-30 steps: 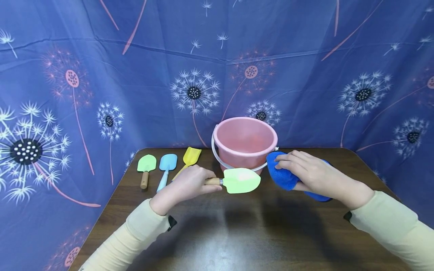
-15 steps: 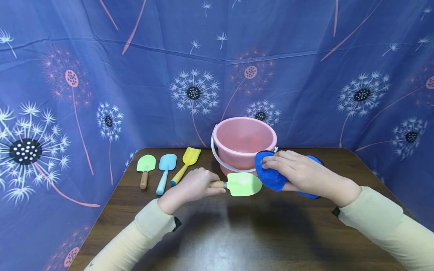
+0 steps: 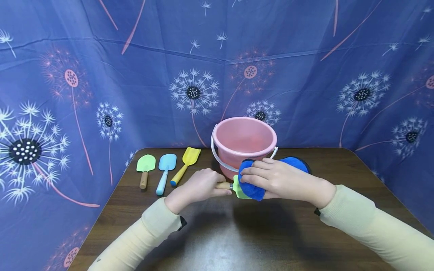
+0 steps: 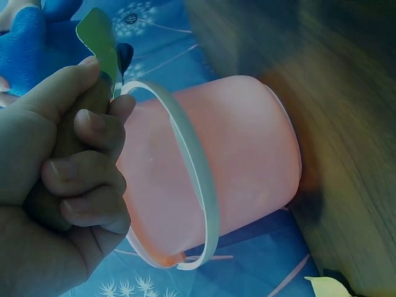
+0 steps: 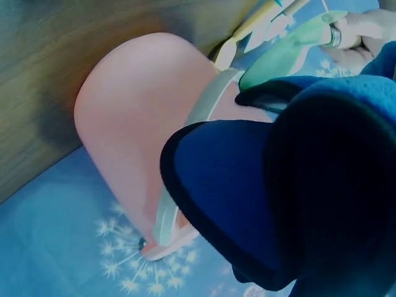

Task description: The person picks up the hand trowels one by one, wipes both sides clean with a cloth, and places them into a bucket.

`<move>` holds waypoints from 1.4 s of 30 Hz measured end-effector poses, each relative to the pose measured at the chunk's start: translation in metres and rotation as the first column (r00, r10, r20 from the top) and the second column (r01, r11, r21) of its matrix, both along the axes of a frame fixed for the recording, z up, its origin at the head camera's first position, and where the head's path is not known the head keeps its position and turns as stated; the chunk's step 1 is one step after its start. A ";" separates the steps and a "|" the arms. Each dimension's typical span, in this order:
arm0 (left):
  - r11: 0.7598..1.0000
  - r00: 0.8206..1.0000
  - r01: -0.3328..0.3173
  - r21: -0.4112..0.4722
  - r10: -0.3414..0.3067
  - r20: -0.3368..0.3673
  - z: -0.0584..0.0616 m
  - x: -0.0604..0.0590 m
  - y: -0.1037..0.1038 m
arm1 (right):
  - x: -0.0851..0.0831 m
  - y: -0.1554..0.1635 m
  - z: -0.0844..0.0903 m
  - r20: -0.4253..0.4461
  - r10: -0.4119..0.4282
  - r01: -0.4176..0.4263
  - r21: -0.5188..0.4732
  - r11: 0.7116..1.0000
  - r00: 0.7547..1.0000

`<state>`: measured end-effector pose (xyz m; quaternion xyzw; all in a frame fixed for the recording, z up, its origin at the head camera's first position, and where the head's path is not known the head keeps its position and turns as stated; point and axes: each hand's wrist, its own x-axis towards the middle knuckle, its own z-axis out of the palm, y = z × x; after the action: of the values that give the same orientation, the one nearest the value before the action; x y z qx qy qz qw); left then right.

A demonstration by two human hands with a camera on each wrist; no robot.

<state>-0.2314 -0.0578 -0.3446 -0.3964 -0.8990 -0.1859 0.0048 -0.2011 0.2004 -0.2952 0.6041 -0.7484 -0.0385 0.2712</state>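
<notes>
The left hand is curling its fingers tightly round the wooden handle of a green trowel, holding it level just above the table, in front of the pink bucket. The left wrist view is showing the same fist closed on the handle, with the green blade sticking up past the thumb and the bucket's white bail close beside the knuckles. The right hand is pressing a folded blue cloth over the trowel blade, fingers lying across the top of the cloth and thumb underneath, so most of the blade is being covered. The cloth is trailing back toward the bucket's right side. On the table to the left are lying three more tools side by side: a small green trowel, a blue spade and a yellow scoop. A blue dandelion-print sheet is hanging behind everything.
</notes>
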 end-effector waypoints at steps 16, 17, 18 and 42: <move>1.000 0.998 0.016 -0.007 -0.016 -0.067 0.002 0.007 0.007 | -0.006 -0.013 -0.023 -0.006 -0.012 0.012 0.049 0.999 1.000; 1.000 0.997 0.018 -0.005 -0.018 -0.069 0.001 0.007 0.007 | -0.006 -0.012 -0.023 0.000 -0.018 0.018 0.052 0.998 1.000; 1.000 0.997 0.021 -0.001 -0.021 -0.070 0.001 0.008 0.007 | -0.006 -0.012 -0.024 0.006 -0.023 0.022 0.054 0.998 1.000; 0.999 0.998 0.026 0.041 -0.024 -0.065 -0.001 0.012 -0.009 | -0.005 0.010 -0.023 0.049 -0.092 0.086 0.110 0.990 0.995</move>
<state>-0.2192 -0.0672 -0.3453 -0.4133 -0.8893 -0.1918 0.0398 -0.2057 0.2104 -0.3182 0.5846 -0.7785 -0.0746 0.2159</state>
